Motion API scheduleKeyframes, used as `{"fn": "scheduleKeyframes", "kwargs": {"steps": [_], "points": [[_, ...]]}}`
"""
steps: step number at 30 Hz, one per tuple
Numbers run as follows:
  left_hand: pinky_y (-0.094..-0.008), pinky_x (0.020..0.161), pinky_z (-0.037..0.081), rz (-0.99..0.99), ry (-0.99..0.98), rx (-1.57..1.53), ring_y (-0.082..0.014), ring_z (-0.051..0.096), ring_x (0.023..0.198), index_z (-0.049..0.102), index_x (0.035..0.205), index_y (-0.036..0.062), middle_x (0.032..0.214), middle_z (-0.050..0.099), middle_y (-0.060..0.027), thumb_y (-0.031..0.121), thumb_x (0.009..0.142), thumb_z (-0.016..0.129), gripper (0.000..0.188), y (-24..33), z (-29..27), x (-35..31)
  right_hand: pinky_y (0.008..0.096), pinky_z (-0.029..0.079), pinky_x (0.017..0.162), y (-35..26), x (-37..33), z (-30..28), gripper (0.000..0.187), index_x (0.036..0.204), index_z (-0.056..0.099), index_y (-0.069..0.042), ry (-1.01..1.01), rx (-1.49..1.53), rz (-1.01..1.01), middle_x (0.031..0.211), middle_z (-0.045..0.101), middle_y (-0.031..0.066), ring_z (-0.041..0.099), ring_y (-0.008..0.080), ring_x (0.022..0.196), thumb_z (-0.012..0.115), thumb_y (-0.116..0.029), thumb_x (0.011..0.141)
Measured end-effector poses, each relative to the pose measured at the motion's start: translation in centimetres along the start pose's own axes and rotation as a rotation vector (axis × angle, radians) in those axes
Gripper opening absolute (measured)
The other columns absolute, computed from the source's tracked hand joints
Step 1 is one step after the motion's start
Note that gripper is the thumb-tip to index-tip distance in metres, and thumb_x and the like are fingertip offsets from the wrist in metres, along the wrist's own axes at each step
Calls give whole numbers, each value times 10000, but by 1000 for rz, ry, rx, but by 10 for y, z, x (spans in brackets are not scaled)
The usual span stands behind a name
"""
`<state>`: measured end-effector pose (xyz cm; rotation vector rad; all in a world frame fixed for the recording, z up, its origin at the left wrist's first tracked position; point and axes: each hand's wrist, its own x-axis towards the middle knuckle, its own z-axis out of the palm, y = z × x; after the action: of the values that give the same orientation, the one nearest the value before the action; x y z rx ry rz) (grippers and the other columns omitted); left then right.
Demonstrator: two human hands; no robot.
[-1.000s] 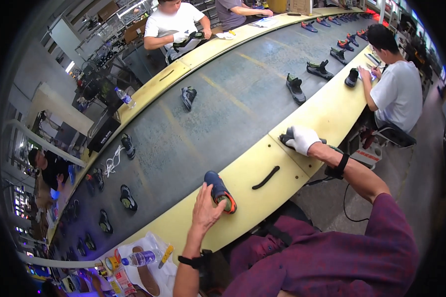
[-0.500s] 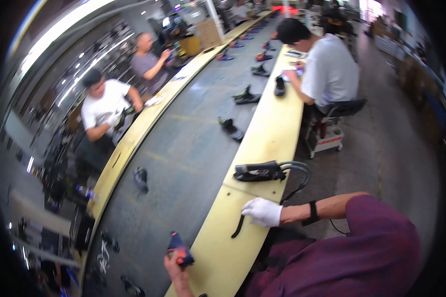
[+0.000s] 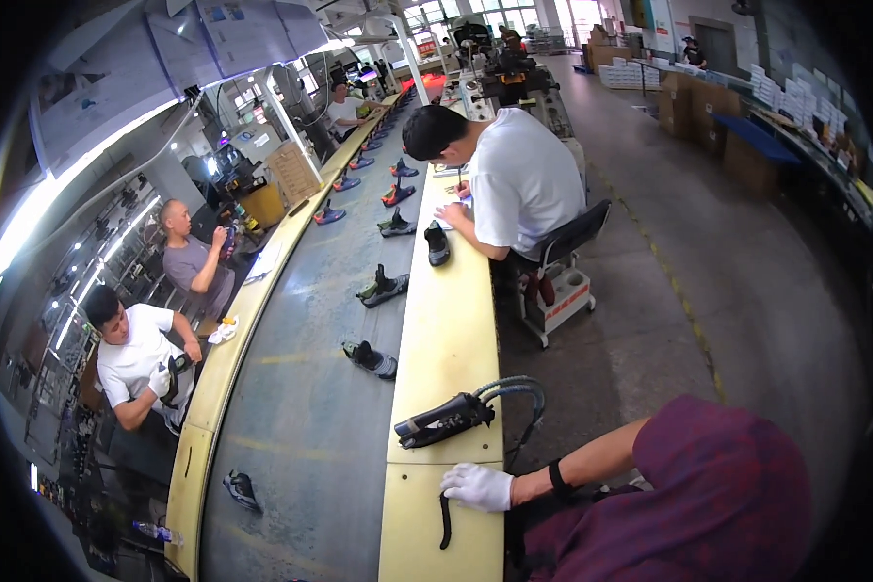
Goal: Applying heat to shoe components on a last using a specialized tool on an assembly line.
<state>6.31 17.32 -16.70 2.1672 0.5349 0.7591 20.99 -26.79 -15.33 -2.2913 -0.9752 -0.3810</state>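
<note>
- On the near desk [image 3: 451, 335], a black strip [image 3: 445, 526] is met by the gloved right hand [image 3: 477, 487]; whether its fingers are closed cannot be told.
- Nearby, a black hosed tool [image 3: 446, 419] is left unheld.
- Shoes [image 3: 371, 360] are spaced along the belt [image 3: 301, 398]; with the left hand unseen, completion cannot be judged.

ok so my count: one gloved right hand [image 3: 477, 486] of the wearer, one black tool [image 3: 446, 422] with hoses, one black shoe [image 3: 438, 247] on the near bench [image 3: 446, 339], four dark grey shoes [image 3: 373, 363] on one belt [image 3: 301, 436], at least five brighter shoes [image 3: 328, 215] further up (rest too tiny), three nearby co-workers [image 3: 532, 175], one water bottle [image 3: 155, 532]
</note>
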Motion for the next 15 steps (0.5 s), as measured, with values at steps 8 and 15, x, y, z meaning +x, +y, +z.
{"fn": "scheduleKeyframes", "kwargs": {"steps": [8,15], "points": [[-584,1206,385,324,-17,615,-389,596,1351,628,1410,-32,1414,673,-187,370,1092,585,514,81,39,-79,469,493,1101,-6,4,-4,253,1105,691,-42,49,-24,22,1258,676,143,618,364,1255,741,-167,891],[-604,1197,366,318,19,606,-397,618,1299,655,1344,-54,1350,689,-233,345,1050,628,496,60,41,-81,455,512,1048,-9,9,0,172,1057,678,-35,121,-51,-19,1175,671,131,632,357,1164,659,-155,934]]}}
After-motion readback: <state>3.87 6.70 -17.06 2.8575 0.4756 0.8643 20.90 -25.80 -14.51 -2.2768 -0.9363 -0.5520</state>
